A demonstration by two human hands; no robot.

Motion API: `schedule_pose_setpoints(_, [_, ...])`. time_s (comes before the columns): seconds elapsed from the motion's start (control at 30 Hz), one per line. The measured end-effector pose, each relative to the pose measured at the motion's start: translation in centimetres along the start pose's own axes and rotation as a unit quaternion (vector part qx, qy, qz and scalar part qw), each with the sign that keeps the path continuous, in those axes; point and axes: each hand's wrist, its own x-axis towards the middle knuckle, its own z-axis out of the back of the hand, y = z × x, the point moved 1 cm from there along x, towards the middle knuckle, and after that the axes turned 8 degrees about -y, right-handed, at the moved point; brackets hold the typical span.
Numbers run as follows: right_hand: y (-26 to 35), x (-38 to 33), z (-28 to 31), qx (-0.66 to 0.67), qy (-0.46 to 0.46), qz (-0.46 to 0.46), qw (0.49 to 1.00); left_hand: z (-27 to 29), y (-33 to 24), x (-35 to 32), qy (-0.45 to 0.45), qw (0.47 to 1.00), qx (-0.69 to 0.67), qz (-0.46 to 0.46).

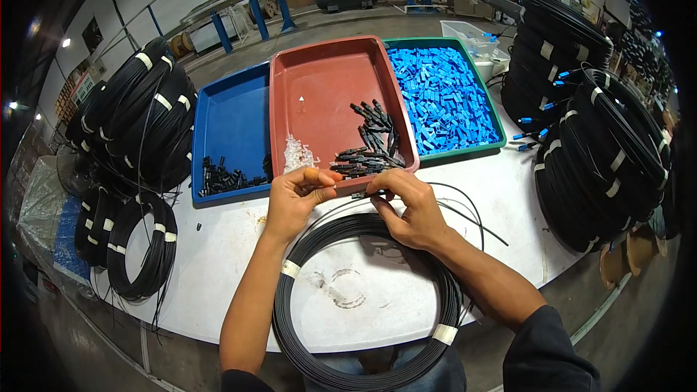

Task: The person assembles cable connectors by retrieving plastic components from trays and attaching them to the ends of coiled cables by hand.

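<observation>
My left hand point(296, 199) is pinched, thumb and forefinger together, just in front of the red tray's near edge; an orange wrap circles one finger. Whatever sits between its fingertips is too small to make out. Close beside it, my right hand point(408, 207) grips a small black connector point(359, 194) between thumb and fingers. A thin black cable runs by both hands. Below them lies a coil of black cable point(284, 312), bound with white tape, overhanging the table's front edge.
On the white table point(232, 247), a red tray point(327, 65) holds black connectors point(374, 141) and small clear pieces point(298, 154). A blue tray point(232, 116) holds black parts; a green tray point(465, 154) holds blue clips point(443, 98). Cable coils point(138, 123) stand left, others point(610, 160) right.
</observation>
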Motion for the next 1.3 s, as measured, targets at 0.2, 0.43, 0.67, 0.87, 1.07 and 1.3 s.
schedule_pose_setpoints(0.2, [0.6, -0.2, 0.2, -0.008, 0.001, 0.046, 0.999, -1.0, -0.5, -1.7, 0.039, 0.993, -0.02, -0.106])
schedule_pose_setpoints(0.43, [0.9, -0.1, 0.4, -0.016, -0.02, 0.066, 0.997, -1.0, -0.8, -1.8, 0.015, 0.982, 0.06, -0.181])
schedule_pose_setpoints(0.67, [1.0, 0.0, 0.3, -0.024, -0.016, 0.075, 0.997, -0.9, -0.6, -1.7, 0.014, 0.977, 0.07, -0.203])
schedule_pose_setpoints(0.87, [0.8, 0.1, 0.5, -0.042, -0.013, 0.113, 0.993, -1.1, -0.8, -1.8, 0.012, 0.973, 0.095, -0.211])
schedule_pose_setpoints(1.07, [0.8, 0.1, 0.5, -0.054, 0.008, 0.12, 0.991, -1.0, -0.8, -1.9, 0.01, 0.973, 0.103, -0.205])
schedule_pose_setpoints(1.3, [0.2, -0.3, 0.2, -0.033, 0.009, 0.128, 0.991, -1.1, -0.7, -2.0, 0.001, 0.974, 0.107, -0.197])
